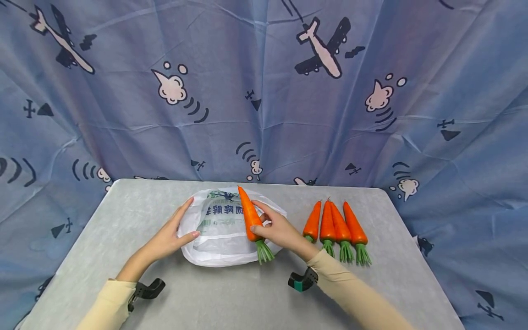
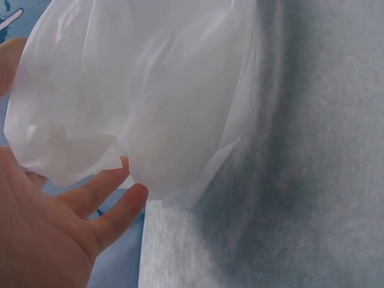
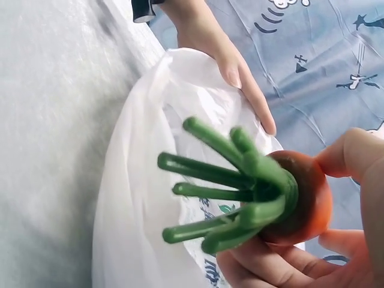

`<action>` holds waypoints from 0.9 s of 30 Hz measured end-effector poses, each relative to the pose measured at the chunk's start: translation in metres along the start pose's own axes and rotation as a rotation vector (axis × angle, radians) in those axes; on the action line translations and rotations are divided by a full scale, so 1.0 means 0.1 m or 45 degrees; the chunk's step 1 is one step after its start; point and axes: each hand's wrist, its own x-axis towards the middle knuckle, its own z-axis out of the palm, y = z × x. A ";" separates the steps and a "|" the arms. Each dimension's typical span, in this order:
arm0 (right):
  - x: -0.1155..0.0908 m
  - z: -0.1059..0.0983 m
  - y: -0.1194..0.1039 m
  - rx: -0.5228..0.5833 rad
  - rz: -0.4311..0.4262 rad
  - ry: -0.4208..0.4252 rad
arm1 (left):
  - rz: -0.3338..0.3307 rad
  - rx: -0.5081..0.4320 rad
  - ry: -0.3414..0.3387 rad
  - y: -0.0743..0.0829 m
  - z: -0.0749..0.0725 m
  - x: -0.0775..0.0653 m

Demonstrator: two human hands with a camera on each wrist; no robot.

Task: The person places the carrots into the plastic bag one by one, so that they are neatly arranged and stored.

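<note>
An orange carrot (image 1: 249, 214) with green stem stubs is pinched between the thumb and fingers of my right hand (image 1: 282, 228). It slants over the white plastic bag (image 1: 222, 254), tip toward the back and stems toward me. In the right wrist view the carrot's green stems (image 3: 234, 192) point at the camera. My left hand (image 1: 168, 236) lies along the bag's left side, fingers fairly straight and thumb over the rim. Against the thin white plastic (image 2: 180, 120), the left fingertips (image 2: 137, 195) touch or nearly touch in the left wrist view.
Several more carrots (image 1: 327, 224) lie side by side on the light grey table (image 1: 231, 298), right of the bag, stems toward me. A blue curtain (image 1: 231, 91) printed with planes hangs behind the table. Dark straps (image 1: 303, 279) circle both wrists.
</note>
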 end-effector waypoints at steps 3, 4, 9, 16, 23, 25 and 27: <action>0.02 0.06 0.01 -0.022 -0.012 -0.015 | 0.003 -0.007 -0.002 0.00 0.01 0.00; 0.02 0.08 0.01 -0.022 -0.013 -0.024 | 0.005 -0.006 -0.003 0.01 0.01 0.00; 0.02 0.16 -0.01 -0.009 -0.062 -0.072 | 0.008 0.000 -0.006 0.02 0.01 0.00; 0.03 0.23 -0.08 -0.032 -0.110 -0.080 | -0.009 0.001 -0.003 0.04 0.01 0.01; 0.09 0.34 -0.11 -0.089 -0.085 -0.095 | -0.009 -0.007 -0.008 0.05 0.01 0.01; 0.12 0.37 -0.12 -0.091 -0.085 -0.098 | -0.008 -0.013 -0.008 0.06 0.01 0.01; 0.15 0.40 -0.12 -0.077 -0.082 -0.105 | -0.009 -0.017 -0.006 0.07 0.01 0.00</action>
